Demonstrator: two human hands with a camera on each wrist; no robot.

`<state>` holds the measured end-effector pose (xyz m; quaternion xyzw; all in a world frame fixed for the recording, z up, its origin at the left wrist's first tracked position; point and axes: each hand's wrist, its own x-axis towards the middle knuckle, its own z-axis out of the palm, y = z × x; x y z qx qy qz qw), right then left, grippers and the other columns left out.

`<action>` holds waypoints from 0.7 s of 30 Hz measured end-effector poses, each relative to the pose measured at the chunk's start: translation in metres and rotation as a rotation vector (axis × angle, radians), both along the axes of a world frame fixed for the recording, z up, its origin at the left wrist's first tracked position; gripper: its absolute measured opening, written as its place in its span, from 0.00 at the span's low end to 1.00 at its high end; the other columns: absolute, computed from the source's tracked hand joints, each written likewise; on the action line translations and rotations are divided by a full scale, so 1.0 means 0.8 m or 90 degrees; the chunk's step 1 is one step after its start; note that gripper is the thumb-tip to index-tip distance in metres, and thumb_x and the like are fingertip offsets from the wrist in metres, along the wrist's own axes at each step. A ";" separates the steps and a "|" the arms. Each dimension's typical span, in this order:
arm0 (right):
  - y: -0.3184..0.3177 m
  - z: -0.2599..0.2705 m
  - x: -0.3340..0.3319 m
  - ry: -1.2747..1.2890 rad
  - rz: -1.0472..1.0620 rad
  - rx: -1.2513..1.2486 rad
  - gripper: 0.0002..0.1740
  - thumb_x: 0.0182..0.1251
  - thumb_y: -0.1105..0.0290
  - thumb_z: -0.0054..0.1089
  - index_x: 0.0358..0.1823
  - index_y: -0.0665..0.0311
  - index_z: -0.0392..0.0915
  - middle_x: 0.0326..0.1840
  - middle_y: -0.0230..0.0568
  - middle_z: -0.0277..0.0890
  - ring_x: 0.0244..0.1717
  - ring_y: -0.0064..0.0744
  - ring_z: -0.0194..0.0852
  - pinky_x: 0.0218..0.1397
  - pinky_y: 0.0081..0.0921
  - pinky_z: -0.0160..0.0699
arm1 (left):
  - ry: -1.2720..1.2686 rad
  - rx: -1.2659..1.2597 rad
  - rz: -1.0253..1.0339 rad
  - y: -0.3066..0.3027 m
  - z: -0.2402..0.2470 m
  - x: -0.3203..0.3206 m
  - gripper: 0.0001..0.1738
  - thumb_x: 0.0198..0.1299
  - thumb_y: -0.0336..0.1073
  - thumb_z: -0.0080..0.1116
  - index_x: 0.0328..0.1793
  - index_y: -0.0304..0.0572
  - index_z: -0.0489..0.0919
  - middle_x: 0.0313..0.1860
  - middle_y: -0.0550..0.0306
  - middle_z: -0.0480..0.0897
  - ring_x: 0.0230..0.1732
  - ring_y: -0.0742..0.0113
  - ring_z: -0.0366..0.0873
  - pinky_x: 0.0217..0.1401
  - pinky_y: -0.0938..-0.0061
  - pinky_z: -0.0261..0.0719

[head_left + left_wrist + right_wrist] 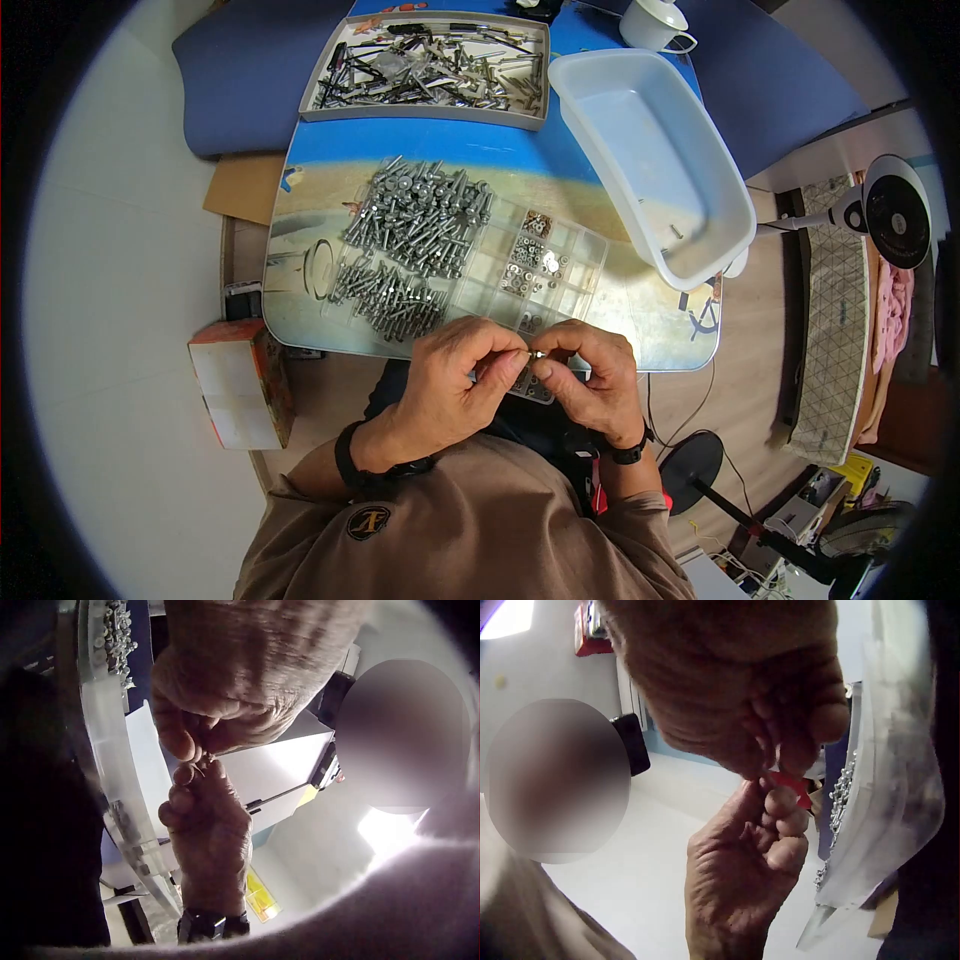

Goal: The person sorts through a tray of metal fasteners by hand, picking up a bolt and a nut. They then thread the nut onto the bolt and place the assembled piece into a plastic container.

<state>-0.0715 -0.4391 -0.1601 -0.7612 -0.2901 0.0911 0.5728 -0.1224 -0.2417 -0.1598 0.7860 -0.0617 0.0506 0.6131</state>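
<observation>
In the head view my left hand [455,375] and right hand [590,375] meet fingertip to fingertip at the table's front edge. Between them, thumbs and forefingers pinch a small shiny metal fastener [537,354]; I cannot tell its exact kind. Fingers mostly hide it in both wrist views, where the left hand [240,675] and the right hand [735,675] loom large. Just beyond the hands lies a clear divided box [490,262], with nuts and washers [528,255] in some compartments. To its left are a large heap of bolts [420,215] and a smaller heap of screws [390,298].
A shallow box [425,118] of pens and metal parts stands at the table's far side. A white plastic basin [650,150] with a few small pieces inside is at the right. Behind it is a lidded white cup [655,22]. A carton [240,385] sits left of the table.
</observation>
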 end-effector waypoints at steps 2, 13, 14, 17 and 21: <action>0.000 0.001 0.001 0.012 0.003 -0.008 0.09 0.66 0.74 0.70 0.45 0.68 0.83 0.35 0.44 0.84 0.30 0.36 0.82 0.32 0.29 0.78 | 0.015 -0.019 -0.003 -0.001 -0.001 0.000 0.07 0.69 0.32 0.65 0.41 0.35 0.83 0.30 0.55 0.81 0.29 0.68 0.77 0.34 0.72 0.75; 0.000 -0.004 0.002 -0.023 -0.008 -0.038 0.10 0.68 0.71 0.69 0.44 0.69 0.84 0.35 0.46 0.84 0.31 0.40 0.83 0.34 0.32 0.80 | 0.139 -0.143 -0.015 -0.002 -0.022 0.001 0.07 0.70 0.33 0.64 0.42 0.35 0.82 0.30 0.58 0.83 0.29 0.78 0.75 0.32 0.77 0.74; 0.000 -0.003 0.003 -0.022 -0.008 -0.039 0.10 0.68 0.71 0.69 0.44 0.69 0.84 0.35 0.46 0.84 0.31 0.40 0.83 0.34 0.32 0.80 | 0.134 -0.143 -0.006 -0.002 -0.025 0.001 0.08 0.70 0.33 0.64 0.43 0.35 0.82 0.30 0.59 0.83 0.30 0.79 0.75 0.32 0.78 0.74; 0.000 -0.006 0.005 -0.005 -0.014 -0.059 0.09 0.67 0.71 0.70 0.44 0.69 0.84 0.35 0.46 0.84 0.31 0.41 0.83 0.34 0.32 0.80 | 0.140 -0.161 0.003 -0.002 -0.028 0.003 0.08 0.70 0.34 0.64 0.43 0.35 0.82 0.30 0.61 0.83 0.30 0.80 0.74 0.33 0.78 0.74; 0.000 -0.016 0.008 -0.062 -0.019 -0.057 0.10 0.66 0.71 0.71 0.43 0.69 0.84 0.36 0.47 0.84 0.31 0.41 0.83 0.33 0.31 0.80 | 0.125 -0.162 0.001 -0.001 -0.030 0.004 0.07 0.70 0.33 0.64 0.43 0.35 0.82 0.31 0.60 0.84 0.30 0.79 0.74 0.33 0.79 0.75</action>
